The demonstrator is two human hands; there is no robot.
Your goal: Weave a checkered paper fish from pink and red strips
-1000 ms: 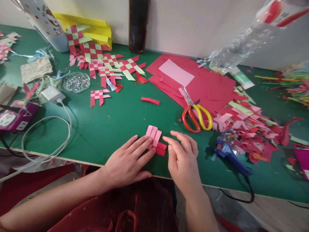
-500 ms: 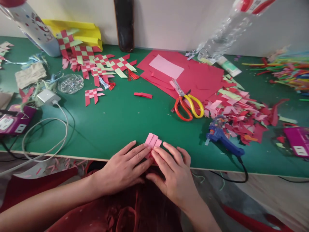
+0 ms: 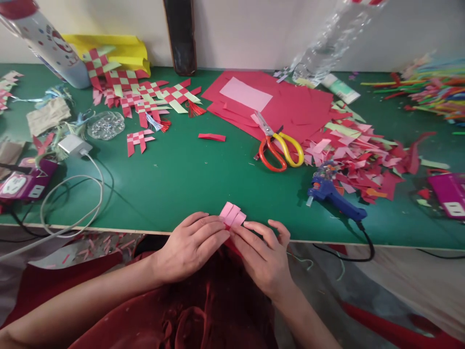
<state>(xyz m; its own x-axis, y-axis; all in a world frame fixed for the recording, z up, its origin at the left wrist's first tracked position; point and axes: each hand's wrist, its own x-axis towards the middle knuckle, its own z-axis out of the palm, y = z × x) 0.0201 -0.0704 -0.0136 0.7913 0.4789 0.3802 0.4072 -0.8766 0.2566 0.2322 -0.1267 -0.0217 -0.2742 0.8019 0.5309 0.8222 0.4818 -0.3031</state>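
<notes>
Both hands, left (image 3: 189, 245) and right (image 3: 263, 257), pinch the pink strips (image 3: 232, 214) at the tabletop (image 3: 189, 179) edge, each grip closed on them. Best keep strips flat, edges aligned, fingertips pressing evenly.

A single head-worn view looks forward and steeply down from close above the green felt-covered table (image 3: 189, 179), facing the pale back wall (image 3: 254, 29); the table's near edge runs just beneath the fingers (image 3: 214, 228).
</notes>
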